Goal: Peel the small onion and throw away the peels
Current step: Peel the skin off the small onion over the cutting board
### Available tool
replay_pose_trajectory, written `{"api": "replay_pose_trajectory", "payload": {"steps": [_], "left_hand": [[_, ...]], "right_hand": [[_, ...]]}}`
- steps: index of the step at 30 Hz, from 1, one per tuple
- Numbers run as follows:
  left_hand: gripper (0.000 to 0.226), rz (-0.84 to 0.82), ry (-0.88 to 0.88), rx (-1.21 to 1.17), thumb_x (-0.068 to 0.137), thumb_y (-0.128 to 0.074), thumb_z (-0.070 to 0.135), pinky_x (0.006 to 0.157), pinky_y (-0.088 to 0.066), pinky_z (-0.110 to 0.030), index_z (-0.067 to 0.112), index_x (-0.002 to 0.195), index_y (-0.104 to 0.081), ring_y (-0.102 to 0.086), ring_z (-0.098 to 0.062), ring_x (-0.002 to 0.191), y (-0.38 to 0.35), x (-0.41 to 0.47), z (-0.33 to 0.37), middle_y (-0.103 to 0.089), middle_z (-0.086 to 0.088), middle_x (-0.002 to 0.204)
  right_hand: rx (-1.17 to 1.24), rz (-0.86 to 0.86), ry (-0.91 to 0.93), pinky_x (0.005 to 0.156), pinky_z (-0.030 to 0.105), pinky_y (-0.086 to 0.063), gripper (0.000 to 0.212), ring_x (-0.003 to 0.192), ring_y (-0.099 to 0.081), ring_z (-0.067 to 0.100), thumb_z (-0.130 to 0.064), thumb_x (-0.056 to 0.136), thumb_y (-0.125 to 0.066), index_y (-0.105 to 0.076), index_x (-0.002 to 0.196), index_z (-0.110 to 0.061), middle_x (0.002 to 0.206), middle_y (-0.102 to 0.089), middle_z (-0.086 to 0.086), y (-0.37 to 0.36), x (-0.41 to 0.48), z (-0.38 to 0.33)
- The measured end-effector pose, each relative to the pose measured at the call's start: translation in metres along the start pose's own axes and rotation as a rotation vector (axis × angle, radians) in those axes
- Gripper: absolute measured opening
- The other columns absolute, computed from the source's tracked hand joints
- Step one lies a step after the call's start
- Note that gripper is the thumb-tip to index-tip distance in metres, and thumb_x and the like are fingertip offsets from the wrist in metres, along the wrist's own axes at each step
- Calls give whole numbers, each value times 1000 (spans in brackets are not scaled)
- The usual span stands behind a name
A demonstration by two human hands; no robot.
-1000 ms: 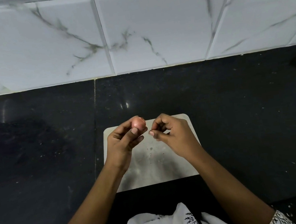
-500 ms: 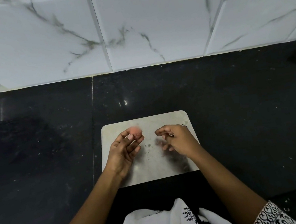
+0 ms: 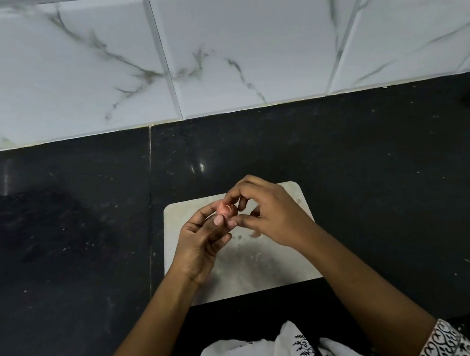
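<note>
- The small onion (image 3: 227, 209) was held in the air just above the far edge of a pale board (image 3: 254, 268). The board lay at the middle of the dark surface (image 3: 378, 188), close to its near edge.
- The left hand (image 3: 200, 242) gripped the onion from below and from the left, with its fingers (image 3: 218, 220) curled narrowly round the bulb and the thumb pressed against the near side.
- The right hand (image 3: 277, 217) came in from the right. Its fingers (image 3: 235, 192) were drawn close together and pinched at the top of the onion, seemingly on the skin.
- The onion showed reddish-pink with a pale streak. How much skin had come off could not be told, since the fingers covered most of it.
- Peeling looked to be under way and not finished, as both hands were working at the bulb.
- A few faint flecks lay on the board near the right hand, too small to say whether they were peel.
- No bin or other place for peels was in view, so the throwing away appeared not yet done.
- Left to do, by this judgement: strip the rest of the skin, gather the peels and discard them.
</note>
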State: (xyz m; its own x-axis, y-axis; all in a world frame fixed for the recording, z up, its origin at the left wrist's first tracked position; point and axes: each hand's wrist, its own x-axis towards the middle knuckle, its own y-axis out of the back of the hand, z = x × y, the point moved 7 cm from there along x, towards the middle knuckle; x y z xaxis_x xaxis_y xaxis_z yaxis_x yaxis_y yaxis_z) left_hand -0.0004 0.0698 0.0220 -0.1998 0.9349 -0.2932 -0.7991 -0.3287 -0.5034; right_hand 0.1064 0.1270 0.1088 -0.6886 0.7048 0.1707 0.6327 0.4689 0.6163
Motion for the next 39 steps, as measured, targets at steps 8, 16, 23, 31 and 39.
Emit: {"api": "replay_pose_trajectory", "payload": {"steps": [8,16,23,31,39], "left_hand": [[73,6,9,3,34,-92,44,52,-54,-18,14,97,-71,-73,-16,76,0,-2,-2,-75,-7,82],[24,57,-85,139,69,-71,10,58,-54,-19,28,84,-76,-70,-8,74,6,0,5,-74,2,80],[26,97,-64,188,76,-67,7,61,-53,-22,23,96,-69,-72,-19,87,7,-4,-3,-75,-1,94],[25,113,83,17,92,-48,12,54,-54,-20,19,110,-64,-72,-20,86,8,-6,-20,-75,1,94],[34,-7,133,-22,92,-49,21,61,-56,-19,25,125,-59,-68,-23,101,4,-7,-19,-65,-7,121]], "right_hand": [[2,-91,-19,64,11,-49,14,84,-57,5,-13,76,-73,-63,86,-15,85,-55,-12,1,4,2],[83,-5,-141,62,19,-53,11,75,-59,10,-20,79,-72,-63,79,-14,78,-58,-9,-4,-5,4],[451,176,-416,59,30,-59,11,74,-68,14,-18,84,-67,-59,86,-11,84,-67,4,13,-11,32],[-207,-182,-378,89,16,-42,26,105,-61,13,-4,87,-59,-68,107,-16,118,-65,2,-29,-28,76],[-7,-1,-137,77,14,-51,34,90,-61,-1,-14,85,-65,-62,117,-27,113,-60,-16,-1,-12,30]]}}
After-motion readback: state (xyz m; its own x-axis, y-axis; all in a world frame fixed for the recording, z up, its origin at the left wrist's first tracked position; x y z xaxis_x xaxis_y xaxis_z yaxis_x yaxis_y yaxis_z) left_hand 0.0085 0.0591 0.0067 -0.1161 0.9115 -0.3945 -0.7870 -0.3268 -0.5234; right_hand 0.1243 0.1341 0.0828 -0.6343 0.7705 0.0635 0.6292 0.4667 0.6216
